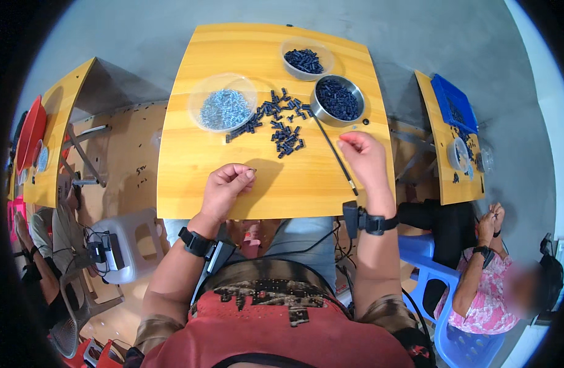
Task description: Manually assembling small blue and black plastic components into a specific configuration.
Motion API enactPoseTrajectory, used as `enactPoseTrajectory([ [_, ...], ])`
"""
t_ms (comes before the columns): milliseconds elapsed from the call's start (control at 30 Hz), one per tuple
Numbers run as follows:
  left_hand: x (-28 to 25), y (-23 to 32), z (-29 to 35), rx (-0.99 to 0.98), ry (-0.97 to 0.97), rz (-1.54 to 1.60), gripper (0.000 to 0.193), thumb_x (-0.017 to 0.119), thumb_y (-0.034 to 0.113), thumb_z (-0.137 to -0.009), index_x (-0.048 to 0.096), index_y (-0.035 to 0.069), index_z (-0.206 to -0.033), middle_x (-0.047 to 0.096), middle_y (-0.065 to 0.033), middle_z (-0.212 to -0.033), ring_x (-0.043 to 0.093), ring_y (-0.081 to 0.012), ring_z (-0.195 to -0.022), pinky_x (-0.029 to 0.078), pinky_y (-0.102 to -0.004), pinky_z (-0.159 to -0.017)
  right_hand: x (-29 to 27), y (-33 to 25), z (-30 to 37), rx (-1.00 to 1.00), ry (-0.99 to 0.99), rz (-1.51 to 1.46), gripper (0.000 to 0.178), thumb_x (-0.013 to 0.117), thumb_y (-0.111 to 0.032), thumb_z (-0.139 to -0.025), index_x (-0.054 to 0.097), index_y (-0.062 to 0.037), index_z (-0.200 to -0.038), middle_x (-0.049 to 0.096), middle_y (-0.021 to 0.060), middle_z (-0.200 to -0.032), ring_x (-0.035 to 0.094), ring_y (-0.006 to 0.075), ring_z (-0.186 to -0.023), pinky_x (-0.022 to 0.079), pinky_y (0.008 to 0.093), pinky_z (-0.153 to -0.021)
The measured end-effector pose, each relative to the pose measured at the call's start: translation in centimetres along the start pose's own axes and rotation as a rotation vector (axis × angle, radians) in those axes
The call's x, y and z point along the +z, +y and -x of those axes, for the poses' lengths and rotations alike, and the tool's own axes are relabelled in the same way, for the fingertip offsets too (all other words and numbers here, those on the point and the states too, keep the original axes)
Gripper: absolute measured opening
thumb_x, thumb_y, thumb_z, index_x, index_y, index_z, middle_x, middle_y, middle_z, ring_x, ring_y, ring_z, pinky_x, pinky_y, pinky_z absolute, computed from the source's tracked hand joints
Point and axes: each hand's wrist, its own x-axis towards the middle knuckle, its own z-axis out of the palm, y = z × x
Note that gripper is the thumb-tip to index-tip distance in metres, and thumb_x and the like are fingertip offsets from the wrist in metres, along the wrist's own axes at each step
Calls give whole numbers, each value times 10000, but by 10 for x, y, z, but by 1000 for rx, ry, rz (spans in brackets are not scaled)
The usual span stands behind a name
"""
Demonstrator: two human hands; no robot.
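My left hand [225, 189] is above the near edge of the table, thumb and forefinger pinched on a small dark piece whose kind is too small to make out. My right hand [364, 158] hovers at the table's right side with its fingers drawn together; what they hold, if anything, does not show. Beside it lies a thin black rod [334, 153], slanting from the steel bowl [359, 92] towards the near edge. Short black tubular pieces [287, 140] are scattered mid-table. The steel bowl is filled with similar dark pieces [338, 101].
A clear tub [193, 101] of silvery-blue small parts [225, 109] stands left on the yellow table [184, 178]. Another clear tub [328, 58] holds dark pieces at the back. A small black ring [366, 121] lies near the steel bowl. Co-workers sit either side; a blue tray [442, 98] is on the right table.
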Motion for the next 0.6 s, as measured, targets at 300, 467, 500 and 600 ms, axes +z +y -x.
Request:
enactPoseTrajectory([
  [300,-17,-4,-3,23,-82,142,105,612,98,-861,609,11,-918,633,-42,-791,586,-106,-703,482,-235,-657,37,-28,-34,-229,-167,141,119,667,-87,-732,652,-7,-818,617,120,-745,606,214,-660,480,290,-608],
  [467,-18,-3,-1,14,-80,169,92,605,87,-860,604,19,-922,625,-39,-806,580,-119,-710,471,-246,-649,73,-26,-48,-294,-197,182,88,644,-66,-710,654,-6,-774,618,154,-739,606,288,-677,484,338,-620],
  [500,-18,-5,0,17,-84,181,93,605,87,-861,604,19,-925,623,-38,-812,578,-120,-716,469,-248,-654,77,-24,-50,-306,-176,255,102,655,-70,-720,654,-2,-796,628,141,-746,615,244,-670,484,309,-608],
  [600,-17,-7,-1,18,-100,208,95,603,86,-862,602,20,-931,620,-35,-817,576,-121,-725,466,-250,-659,80,-26,-48,-281,-160,285,86,642,-66,-721,650,-2,-779,631,143,-750,614,255,-674,483,322,-612],
])
